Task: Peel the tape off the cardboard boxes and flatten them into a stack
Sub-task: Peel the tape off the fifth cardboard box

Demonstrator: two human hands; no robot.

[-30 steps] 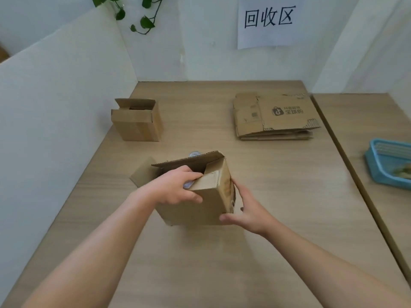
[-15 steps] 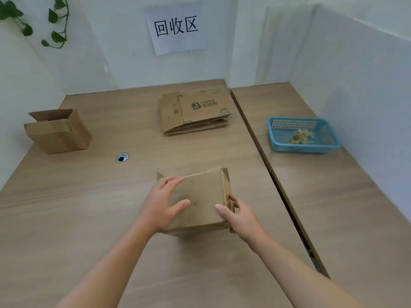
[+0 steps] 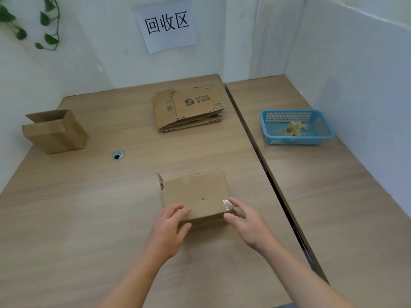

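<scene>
Left hand [image 3: 171, 230] and right hand [image 3: 248, 225], spread, touch one flat box [image 3: 195, 192]; one open box [image 3: 55, 133], one stack [image 3: 189, 110].

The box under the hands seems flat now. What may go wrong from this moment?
1. A piece of clear tape sits on the near right corner of the flattened box, beside the right hand; moved to the stack like this, the box would keep its tape.
2. The near edge of the box looks thick under the left hand, so it may spring up when released.
</scene>
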